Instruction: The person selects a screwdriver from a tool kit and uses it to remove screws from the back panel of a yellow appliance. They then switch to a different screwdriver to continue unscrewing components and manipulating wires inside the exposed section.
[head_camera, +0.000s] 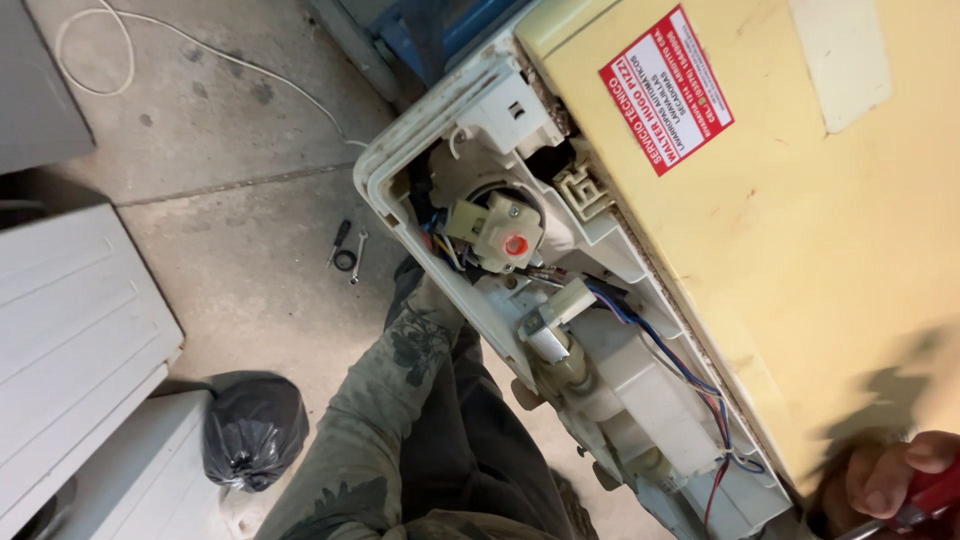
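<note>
Head view looks down at a yellowed appliance top (800, 230) with its white control-panel housing (400, 150) opened, insides showing. Left arm in a camo sleeve (370, 420) reaches up under the housing edge; left hand (432, 298) presses against the panel's lower rim near the bundle of coloured wires (440, 240), fingers mostly hidden behind the plastic, so cannot tell if it grips or just braces. Right hand (885, 478) sits at the bottom right corner, clenched around a red-handled tool (925, 500) with a metal shaft, just beside the panel's far end. Inside the housing: beige switch block with an orange-red button (514, 244), a white valve-like part (548, 335) below it, blue and red wires (680, 365) running along the panel edge. A red and white sticker (666, 88) sits on the yellow top. On the concrete floor (250, 150): a small wrench and dark ring (347, 255), a black bag (254, 428), a white cable (120, 30). White panels (70, 330) lie at left
</note>
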